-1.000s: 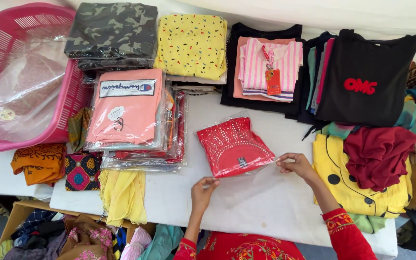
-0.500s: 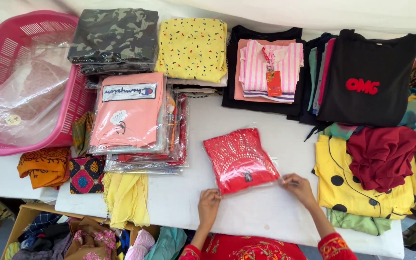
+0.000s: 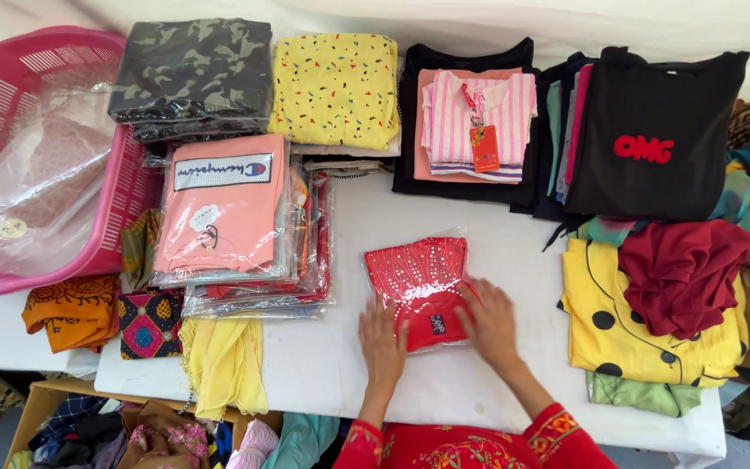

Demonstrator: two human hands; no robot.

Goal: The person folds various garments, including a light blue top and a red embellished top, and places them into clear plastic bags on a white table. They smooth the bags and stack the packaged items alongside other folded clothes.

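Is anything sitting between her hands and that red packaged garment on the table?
Nothing visible. The left hand and right hand already rest flat on the red garment in its clear plastic bag, one on each lower side. White table around it is bare nearby.

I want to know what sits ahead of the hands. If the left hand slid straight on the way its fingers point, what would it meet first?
The left hand would likely run onto the bagged red garment its fingertips already touch.
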